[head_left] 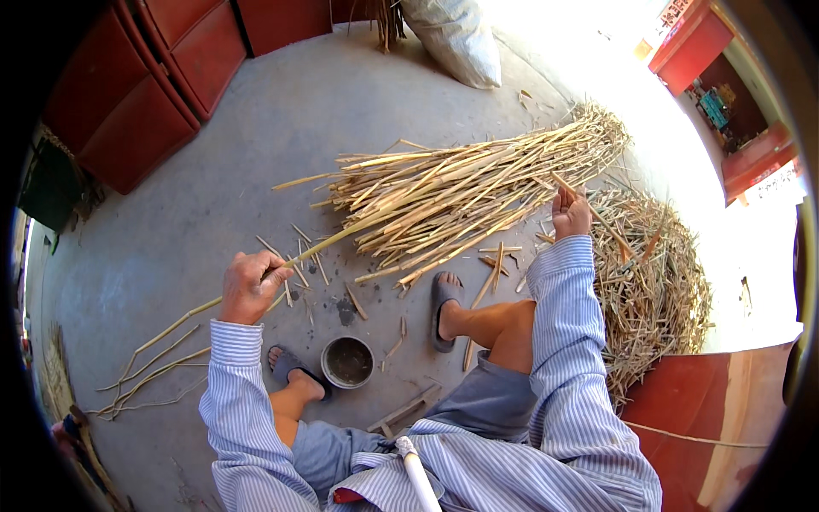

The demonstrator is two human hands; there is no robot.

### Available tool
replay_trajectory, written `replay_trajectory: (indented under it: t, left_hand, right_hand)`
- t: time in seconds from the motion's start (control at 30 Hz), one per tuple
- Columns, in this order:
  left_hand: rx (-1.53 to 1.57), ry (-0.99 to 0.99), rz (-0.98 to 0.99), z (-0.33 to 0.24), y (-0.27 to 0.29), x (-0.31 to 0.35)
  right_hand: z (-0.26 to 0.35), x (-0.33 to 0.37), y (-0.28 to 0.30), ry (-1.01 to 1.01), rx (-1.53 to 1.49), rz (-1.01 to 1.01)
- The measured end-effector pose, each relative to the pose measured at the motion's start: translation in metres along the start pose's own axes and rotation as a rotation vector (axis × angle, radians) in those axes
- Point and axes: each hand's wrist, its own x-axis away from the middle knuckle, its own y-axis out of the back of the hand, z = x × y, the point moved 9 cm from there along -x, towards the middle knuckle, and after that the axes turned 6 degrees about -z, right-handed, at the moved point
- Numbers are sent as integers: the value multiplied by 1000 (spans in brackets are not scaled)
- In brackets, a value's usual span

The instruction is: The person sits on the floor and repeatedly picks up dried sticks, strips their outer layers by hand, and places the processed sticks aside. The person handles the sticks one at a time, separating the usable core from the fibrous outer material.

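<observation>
My left hand (249, 286) is closed around a long greenish-yellow stalk (334, 238). The stalk slants up to the right and overlaps the big bundle of dry stalks (461, 192); its far end is hard to separate from them. Thin bent stalks (164, 334) trail to the left from beneath the same hand, down to the floor. At the bundle's right side, my right hand (570, 213) is raised, its fingers pinched on a brown dry strip of husk (607, 225). Below that hand lies a heap of dry husks (648, 294).
A small metal bowl of dark liquid (347, 362) stands by my left sandalled foot (296, 372). Short stalk pieces (356, 302) litter the concrete floor. A white sack (456, 43) and red panels (128, 111) stand behind. A cigarette (417, 474) juts in at the bottom.
</observation>
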Motion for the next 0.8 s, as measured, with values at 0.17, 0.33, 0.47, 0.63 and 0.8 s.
replay_trajectory:
  t: [0.17,0.33,0.47,0.63,0.8]
  left_hand:
    - [9,4,40,-6,-8,-5]
    - [-13,59,72,-3,-13,-3]
    - [49,98,48,8,-8,2]
    - [-17,45,43,11,-1,11]
    - [-37,66,-15,40,10,31]
  right_hand:
    - [-42,121,-74,-260,200,395]
    - [-81,212,-136,-275,271,786]
    - [-86,208,-136,-106,381,711]
    - [-83,176,-123,-33,406,487]
    - [-8,41,-38,78,-59,57]
